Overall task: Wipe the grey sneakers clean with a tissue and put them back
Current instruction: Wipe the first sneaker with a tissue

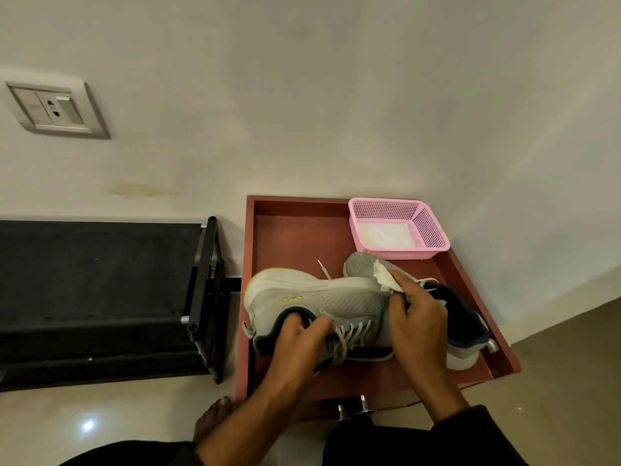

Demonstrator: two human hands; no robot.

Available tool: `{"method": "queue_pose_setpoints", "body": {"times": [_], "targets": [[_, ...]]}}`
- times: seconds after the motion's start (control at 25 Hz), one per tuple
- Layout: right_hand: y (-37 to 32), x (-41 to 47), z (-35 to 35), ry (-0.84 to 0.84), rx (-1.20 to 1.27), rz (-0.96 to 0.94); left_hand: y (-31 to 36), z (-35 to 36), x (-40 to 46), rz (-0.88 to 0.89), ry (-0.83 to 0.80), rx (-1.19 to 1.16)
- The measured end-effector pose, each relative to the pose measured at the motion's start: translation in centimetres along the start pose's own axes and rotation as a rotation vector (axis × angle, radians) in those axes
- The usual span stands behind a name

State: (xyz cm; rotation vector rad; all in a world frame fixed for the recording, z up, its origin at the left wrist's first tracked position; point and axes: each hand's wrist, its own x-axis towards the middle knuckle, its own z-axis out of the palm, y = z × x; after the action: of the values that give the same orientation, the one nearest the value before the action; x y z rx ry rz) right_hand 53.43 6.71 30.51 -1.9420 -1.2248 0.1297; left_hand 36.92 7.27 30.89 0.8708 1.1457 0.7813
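One grey sneaker (312, 294) lies on its side over the red-brown drawer (285, 237), its white sole facing away from me. My left hand (302, 341) grips it at the collar, fingers inside the opening. My right hand (416, 317) presses a crumpled white tissue (384, 277) against the toe end of that shoe. The second grey sneaker (467, 334) rests in the drawer behind my right hand, its toe (361, 264) pointing towards the far wall and its middle hidden.
A pink mesh basket (433, 230) holding white tissues stands in the drawer's far right corner. A black fabric shoe rack (100, 284) stands to the left against the wall. A socket plate (57, 109) is on the wall. A bare foot (211, 418) rests on the floor.
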Motion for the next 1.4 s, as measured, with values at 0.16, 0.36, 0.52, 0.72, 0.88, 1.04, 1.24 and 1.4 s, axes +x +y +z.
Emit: {"method": "queue_pose_setpoints", "body": {"times": [0.16, 0.36, 0.52, 0.72, 0.88, 1.04, 1.24, 1.4], "targets": [[0.0, -0.6, 0.0, -0.073, -0.124, -0.066, -0.4, -0.3, 0.9, -0.054, -0.06, -0.021], [-1.1, -0.6, 0.1, -0.162, -0.291, -0.109, -0.7, -0.7, 1.5, -0.084, -0.094, -0.01], [-2.9, -0.6, 0.6, -0.283, -0.411, -0.139, -1.3, -0.5, 1.6, -0.026, -0.078, 0.065], [-5.9, -1.7, 1.7, -0.49, -0.217, -0.313, -1.5, -0.4, 0.7, -0.015, -0.093, 0.072], [-5.3, -1.2, 1.1, -0.499, -0.064, -0.44, -0.8, 0.2, -0.7, 0.02, 0.009, 0.276], [-3.8, 0.0, 0.7, -0.215, -0.088, -0.256, -0.9, 0.0, -0.9, 0.054, 0.001, 0.396], [-9.1, -4.7, 3.0, -0.34, 0.147, -0.47, -2.5, -0.4, -0.9, 0.181, -0.039, 0.791], [-5.1, -1.6, 2.4, -0.296, 0.066, -0.495, -2.0, -0.6, -1.8, 0.292, 0.024, 0.752]]}}
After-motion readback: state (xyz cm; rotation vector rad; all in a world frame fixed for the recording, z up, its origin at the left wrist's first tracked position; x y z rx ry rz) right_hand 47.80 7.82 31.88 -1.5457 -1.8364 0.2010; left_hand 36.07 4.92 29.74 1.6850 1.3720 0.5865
